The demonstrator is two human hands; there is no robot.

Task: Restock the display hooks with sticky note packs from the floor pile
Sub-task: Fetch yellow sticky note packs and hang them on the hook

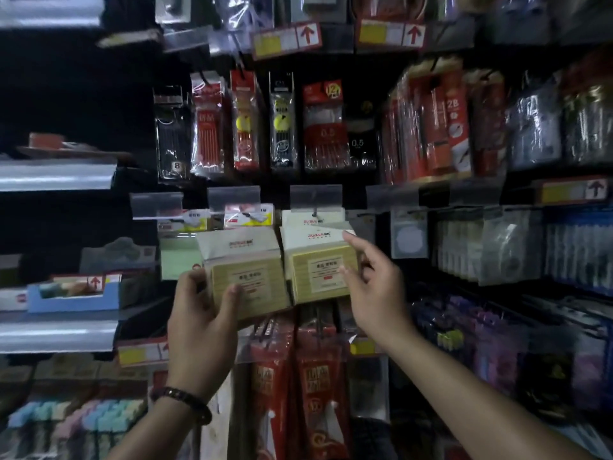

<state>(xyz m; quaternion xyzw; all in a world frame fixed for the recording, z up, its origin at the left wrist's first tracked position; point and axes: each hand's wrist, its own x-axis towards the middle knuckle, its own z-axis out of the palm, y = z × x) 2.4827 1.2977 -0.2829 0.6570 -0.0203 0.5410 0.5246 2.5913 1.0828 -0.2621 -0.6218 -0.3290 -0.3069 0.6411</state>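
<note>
I'm gripping a spare sticky note pack in the left hand, right hand pinching the front pack at the hook by its right edge; can't tell if its header hole is threaded, so releasing now risks it dropping off

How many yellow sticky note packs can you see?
2. The left pack is gripped by the left hand; the right pack is by the hook, held by the right hand. More may hide behind it.
</note>
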